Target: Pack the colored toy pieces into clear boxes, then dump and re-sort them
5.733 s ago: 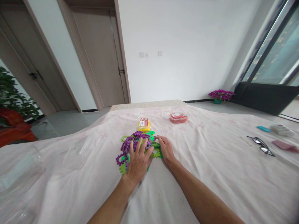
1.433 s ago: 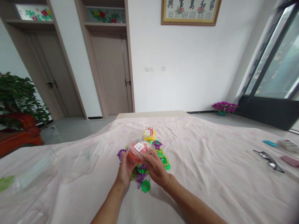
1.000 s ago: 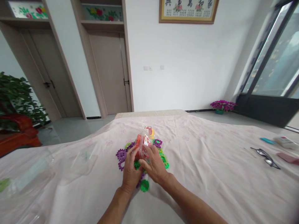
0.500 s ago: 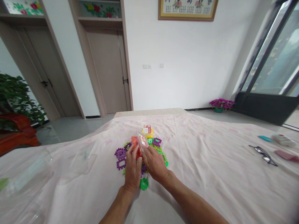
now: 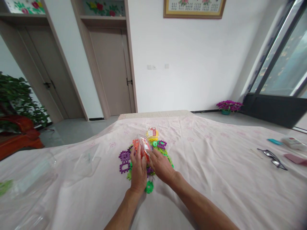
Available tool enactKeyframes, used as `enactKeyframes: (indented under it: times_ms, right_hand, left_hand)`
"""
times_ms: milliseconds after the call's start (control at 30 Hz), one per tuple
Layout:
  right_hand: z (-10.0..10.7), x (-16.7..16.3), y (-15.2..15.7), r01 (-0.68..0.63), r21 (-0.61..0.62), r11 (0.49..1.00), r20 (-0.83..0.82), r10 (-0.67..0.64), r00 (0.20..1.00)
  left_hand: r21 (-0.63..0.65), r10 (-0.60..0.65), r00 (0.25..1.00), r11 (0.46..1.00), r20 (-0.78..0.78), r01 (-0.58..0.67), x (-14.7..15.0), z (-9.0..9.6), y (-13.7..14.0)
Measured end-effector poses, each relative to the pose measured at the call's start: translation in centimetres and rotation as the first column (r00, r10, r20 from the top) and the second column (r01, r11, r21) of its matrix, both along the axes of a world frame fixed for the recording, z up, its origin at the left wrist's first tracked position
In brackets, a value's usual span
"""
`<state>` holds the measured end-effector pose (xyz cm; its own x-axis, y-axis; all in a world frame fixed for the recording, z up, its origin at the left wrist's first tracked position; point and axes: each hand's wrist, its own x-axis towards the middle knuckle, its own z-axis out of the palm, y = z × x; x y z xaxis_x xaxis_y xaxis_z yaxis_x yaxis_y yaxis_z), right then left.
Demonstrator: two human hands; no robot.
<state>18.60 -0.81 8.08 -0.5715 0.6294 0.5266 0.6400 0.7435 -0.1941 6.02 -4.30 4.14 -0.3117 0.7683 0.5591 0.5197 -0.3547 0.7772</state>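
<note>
The left hand (image 5: 138, 174) held its fingers nearly together against the orange pieces (image 5: 135, 144); grip could not be determined. The clear container (image 5: 145, 144) sat tilted between both hands, long axis running forward-left. The right hand (image 5: 162, 165) clasped its near right edge.

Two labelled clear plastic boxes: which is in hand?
The clear plastic box with orange-red pieces, tilted between left hand and right hand. The clear plastic box with yellow pieces sits farther off, untouched.

A clear plastic box (image 5: 145, 144) is gleaming within the grip (image 5: 139, 172); around the grip, creased cloth (image 5: 199, 159) is looking matt.
</note>
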Motion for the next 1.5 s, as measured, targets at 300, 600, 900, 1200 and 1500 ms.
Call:
enactKeyframes:
  times_ms: [300, 600, 900, 1200, 1500]
  right_hand:
    - [-0.2, -0.6, -0.4, 0.013, 0.022, 1.0, 0.007, -0.014, 1.0]
    - [0.4, -0.9, -0.9, 0.064, 0.044, 0.997, 0.06, -0.067, 0.996]
    - [2.5, 0.9, 0.1, 0.147, 0.088, 0.985, -0.139, -0.134, 0.981]
    - [-0.2, 5.0, 6.7, 0.056, -0.341, 0.939, -0.835, -0.329, 0.442]
    - [-6.7, 6.6, 9.5, -0.203, -0.62, 0.758, -0.779, -0.626, 0.043]
  left_hand:
    - [-0.093, 0.003, 0.999, 0.996, 0.047, 0.001, -0.1, 0.8, 0.2]
    - [-0.176, 0.053, 0.996, 0.983, 0.068, -0.04, -1.6, 2.1, 0.8]
    - [-0.306, 0.125, 0.989, 0.947, 0.081, -0.094, -3.8, 0.9, 1.4]
    - [-0.284, 0.24, 0.969, 0.934, 0.056, -0.215, -4.2, 1.2, 2.0]
    - [0.097, 0.36, 0.873, 0.932, -0.328, -0.348, -2.7, 2.6, 2.8]
